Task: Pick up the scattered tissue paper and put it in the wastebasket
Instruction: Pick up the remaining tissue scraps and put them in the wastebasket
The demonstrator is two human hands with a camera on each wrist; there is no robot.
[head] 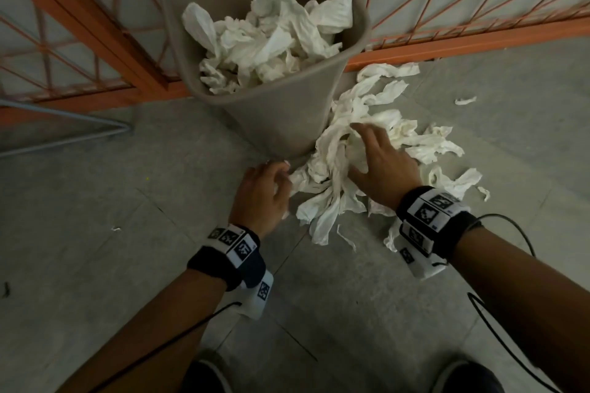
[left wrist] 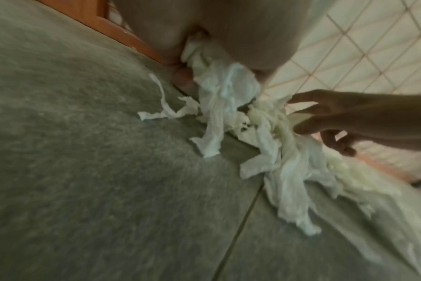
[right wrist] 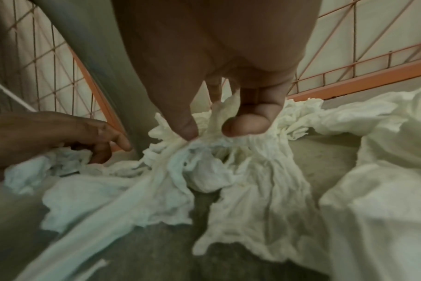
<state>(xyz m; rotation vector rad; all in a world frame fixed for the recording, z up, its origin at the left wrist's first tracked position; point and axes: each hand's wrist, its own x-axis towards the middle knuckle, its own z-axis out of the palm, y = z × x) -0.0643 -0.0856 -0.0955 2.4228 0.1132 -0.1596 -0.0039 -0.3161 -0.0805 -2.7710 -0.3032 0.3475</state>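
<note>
A: Right hand (head: 381,166) grip?
B: Pinching tissue paper (head: 338,169) — pile on floor (head: 127,233), right of wastebasket (head: 281,118).
A: Left hand (head: 261,195)?
B: Curled on pile's left edge — basket already heaped.

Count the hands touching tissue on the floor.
2. The right hand pinches the top of the tissue pile beside the wastebasket; the left hand grips the pile's left edge, at the basket's base.
</note>
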